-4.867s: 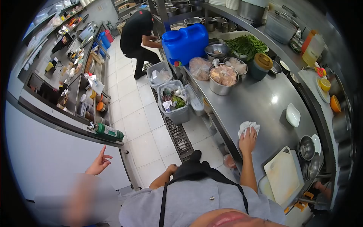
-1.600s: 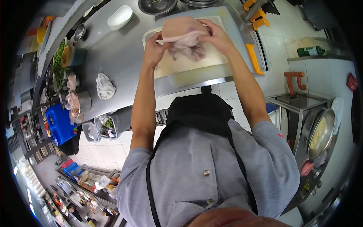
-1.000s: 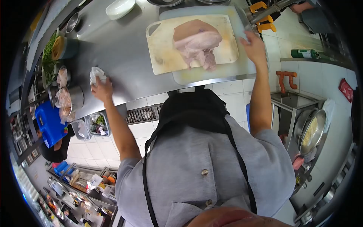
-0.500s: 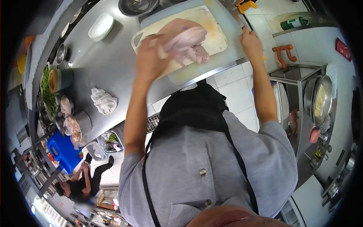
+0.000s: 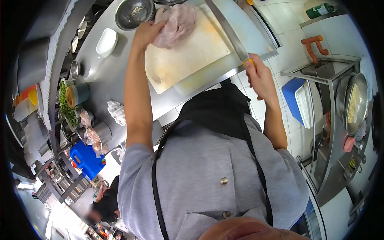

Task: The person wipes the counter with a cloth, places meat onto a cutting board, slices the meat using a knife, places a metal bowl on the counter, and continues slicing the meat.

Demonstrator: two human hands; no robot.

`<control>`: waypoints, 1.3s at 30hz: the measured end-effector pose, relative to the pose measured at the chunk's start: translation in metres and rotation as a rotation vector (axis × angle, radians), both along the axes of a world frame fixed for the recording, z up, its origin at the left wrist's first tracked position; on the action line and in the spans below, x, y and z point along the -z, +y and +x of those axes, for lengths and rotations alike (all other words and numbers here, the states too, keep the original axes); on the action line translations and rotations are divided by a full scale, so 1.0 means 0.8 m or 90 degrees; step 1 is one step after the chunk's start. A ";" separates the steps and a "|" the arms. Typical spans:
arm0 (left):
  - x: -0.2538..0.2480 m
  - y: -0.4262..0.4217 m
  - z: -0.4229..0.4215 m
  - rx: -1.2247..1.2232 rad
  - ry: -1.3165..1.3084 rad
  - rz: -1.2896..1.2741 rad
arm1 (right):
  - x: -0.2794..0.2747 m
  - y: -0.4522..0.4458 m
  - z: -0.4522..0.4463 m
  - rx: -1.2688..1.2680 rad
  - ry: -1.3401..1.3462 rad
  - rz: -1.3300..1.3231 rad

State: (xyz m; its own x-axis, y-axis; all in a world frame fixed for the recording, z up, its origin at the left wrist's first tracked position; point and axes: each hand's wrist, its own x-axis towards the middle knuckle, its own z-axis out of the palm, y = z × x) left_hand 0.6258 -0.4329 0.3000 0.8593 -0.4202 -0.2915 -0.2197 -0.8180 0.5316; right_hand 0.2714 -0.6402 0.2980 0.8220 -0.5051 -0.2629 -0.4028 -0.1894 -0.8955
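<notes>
My left hand [image 5: 147,33] grips the near left edge of a pale piece of meat [image 5: 176,25], which lies at the upper left of the white cutting board [image 5: 186,60]. In my right hand [image 5: 259,76] is the yellow handle of a long knife [image 5: 229,30]. Its blade points up and to the left over the right part of the board, apart from the meat. A bluish board [image 5: 250,30] lies under the white one. Beside the meat stands a metal bowl [image 5: 135,14] with scraps in it.
A white dish [image 5: 107,42], a crumpled cloth [image 5: 117,112], a lidded container [image 5: 78,95] and a pot of bagged meat [image 5: 100,134] are on the steel counter. A blue jug [image 5: 87,160] stands beyond. Another person [image 5: 106,206] is at the lower left.
My right hand has brought the knife over the board. My left hand has taken hold of the meat, now turned and farther up the board. Earlier, my left hand touched the cloth.
</notes>
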 end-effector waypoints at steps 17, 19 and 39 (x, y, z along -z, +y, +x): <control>0.021 -0.068 -0.142 0.132 -0.396 -0.297 | 0.006 0.000 0.021 0.038 0.045 0.149; 0.033 -0.072 -0.133 0.099 -0.375 -0.291 | 0.003 0.008 0.028 0.053 0.014 0.142; 0.053 -0.088 -0.155 0.001 -0.335 -0.485 | 0.009 0.043 0.097 0.014 0.014 0.132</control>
